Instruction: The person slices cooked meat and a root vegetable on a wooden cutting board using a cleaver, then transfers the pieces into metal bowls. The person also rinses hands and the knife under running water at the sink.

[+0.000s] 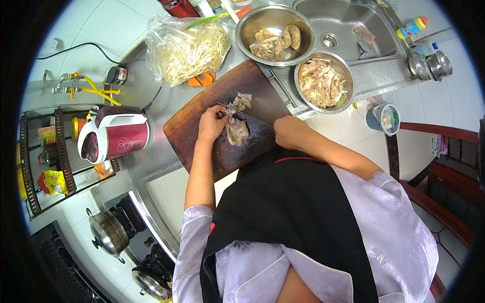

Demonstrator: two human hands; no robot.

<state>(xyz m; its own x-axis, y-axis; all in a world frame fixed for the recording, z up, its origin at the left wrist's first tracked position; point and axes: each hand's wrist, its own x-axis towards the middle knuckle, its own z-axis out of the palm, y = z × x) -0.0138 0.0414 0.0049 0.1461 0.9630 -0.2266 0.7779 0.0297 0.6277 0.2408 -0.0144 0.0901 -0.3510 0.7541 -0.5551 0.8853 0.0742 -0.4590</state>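
Observation:
My right hand (pixel 291 131) is closed on a kitchen knife; its thin blade (pixel 253 117) reaches left across a dark wooden cutting board (pixel 212 155). My left hand (pixel 212 124) holds the upper end of a piece of pale, grey-brown meat (pixel 237 131), fingertips close to the blade. Beyond the blade, cut meat pieces (pixel 241 101) lie in a small heap on the board. My right fist hides the knife's handle.
Behind the board are a bag of bean sprouts (pixel 191 49), a steel bowl (pixel 242 41) holding meat, and a smaller bowl of sliced meat (pixel 322 81). A sink (pixel 341 22) lies beyond. An electric jug (pixel 127 136) stands left; a lidded pot (pixel 110 231) sits lower left.

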